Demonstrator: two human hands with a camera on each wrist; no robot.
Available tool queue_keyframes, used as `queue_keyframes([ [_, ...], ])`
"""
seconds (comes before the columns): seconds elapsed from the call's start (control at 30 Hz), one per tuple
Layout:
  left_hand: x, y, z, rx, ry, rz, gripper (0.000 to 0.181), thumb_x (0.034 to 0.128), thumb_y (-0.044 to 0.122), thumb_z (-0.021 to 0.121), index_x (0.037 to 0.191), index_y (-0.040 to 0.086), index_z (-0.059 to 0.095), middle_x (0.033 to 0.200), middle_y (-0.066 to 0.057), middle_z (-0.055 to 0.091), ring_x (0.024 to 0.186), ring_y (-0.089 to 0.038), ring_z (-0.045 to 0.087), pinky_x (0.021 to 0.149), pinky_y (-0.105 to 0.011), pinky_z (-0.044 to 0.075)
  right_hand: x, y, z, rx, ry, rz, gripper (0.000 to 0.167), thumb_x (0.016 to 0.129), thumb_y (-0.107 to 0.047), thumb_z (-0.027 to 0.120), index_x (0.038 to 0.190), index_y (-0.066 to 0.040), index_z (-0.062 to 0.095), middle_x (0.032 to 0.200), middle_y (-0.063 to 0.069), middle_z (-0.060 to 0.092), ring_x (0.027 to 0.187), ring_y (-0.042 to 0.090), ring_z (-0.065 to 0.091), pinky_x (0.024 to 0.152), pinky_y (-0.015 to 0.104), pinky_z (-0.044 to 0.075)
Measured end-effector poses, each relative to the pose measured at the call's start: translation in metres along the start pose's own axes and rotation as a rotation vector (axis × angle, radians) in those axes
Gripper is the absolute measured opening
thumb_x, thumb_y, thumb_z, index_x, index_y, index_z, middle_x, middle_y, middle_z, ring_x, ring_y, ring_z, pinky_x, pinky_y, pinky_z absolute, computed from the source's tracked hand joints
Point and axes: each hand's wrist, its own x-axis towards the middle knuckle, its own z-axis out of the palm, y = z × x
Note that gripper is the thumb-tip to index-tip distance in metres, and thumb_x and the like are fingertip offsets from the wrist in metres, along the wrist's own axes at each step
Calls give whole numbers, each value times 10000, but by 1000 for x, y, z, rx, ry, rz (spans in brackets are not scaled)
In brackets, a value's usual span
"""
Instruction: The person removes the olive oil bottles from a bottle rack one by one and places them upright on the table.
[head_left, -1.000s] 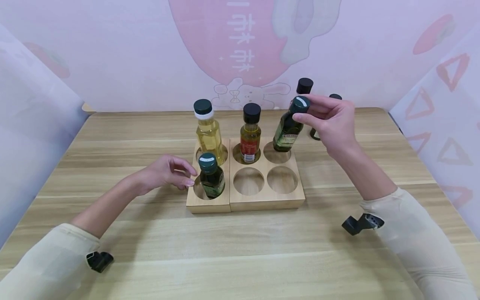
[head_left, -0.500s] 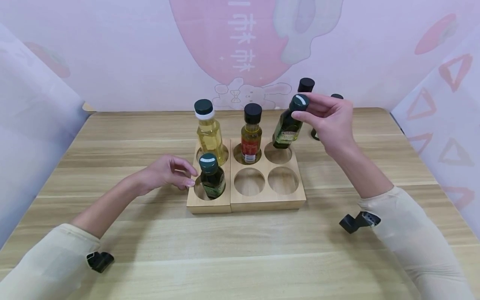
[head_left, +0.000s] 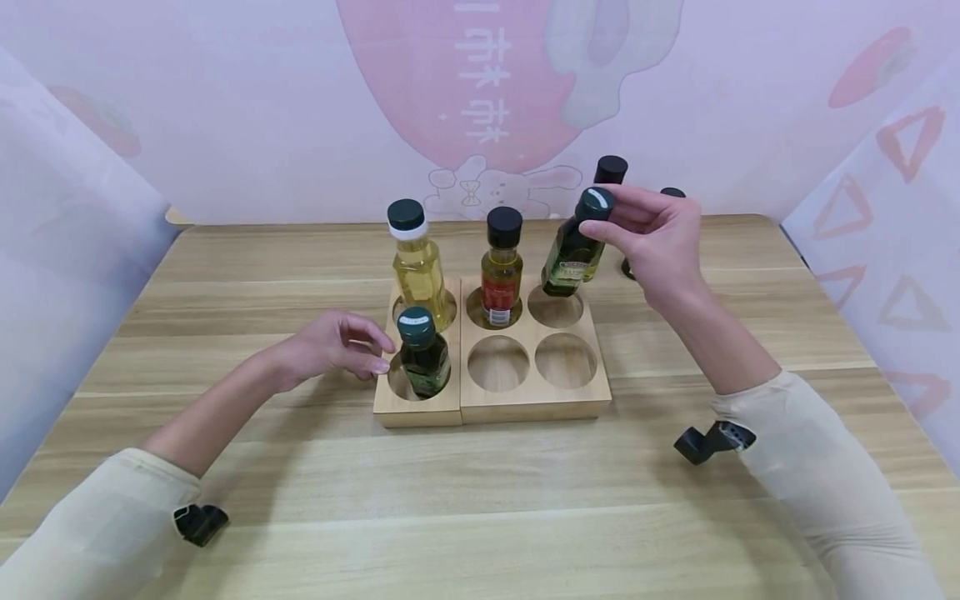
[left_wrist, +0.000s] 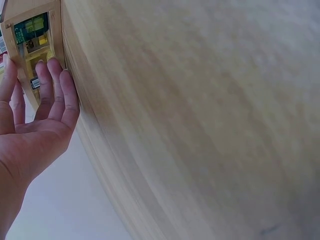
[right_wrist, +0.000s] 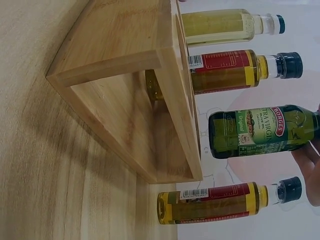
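My right hand pinches a dark green olive oil bottle by its capped top. The bottle hangs over the back right hole of the wooden rack; in the right wrist view a small gap shows between the bottle's base and the rack. My left hand is at the rack's left side, fingers relaxed and fingertips at its edge. Beside it, another green bottle stands in the front left hole. A pale oil bottle and a red-labelled bottle fill the other back holes.
Two black-capped bottles stand behind my right hand, one with its cap showing and one mostly hidden, its cap visible. Two front holes of the rack hold nothing. A printed backdrop rises behind the wooden table.
My right hand has shifted slightly left, carrying the green olive oil bottle with it, still above the back right hole. The left hand has stayed in place.
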Motion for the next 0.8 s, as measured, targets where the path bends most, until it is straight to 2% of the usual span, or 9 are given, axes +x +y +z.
queue_keyframes([
  [0.33, 0, 0, 0, -11, -13, 10, 246, 864, 9, 820, 1065, -65, 698, 986, -31, 699, 859, -175, 674, 777, -346, 623, 0, 0, 2, -12, -2, -6, 370, 783, 229, 770, 1126, 92, 751, 887, 10, 795, 825, 125, 773, 792, 256, 616],
  [0.8, -1, 2, 1, -6, 0, 4, 353, 865, 5, 817, 1157, -129, 670, 1052, -32, 705, 875, -170, 692, 793, -349, 627, 2, -1, 6, -26, 6, -18, 372, 786, 215, 778, 1133, 85, 749, 890, -4, 795, 829, 126, 772, 796, 254, 617],
])
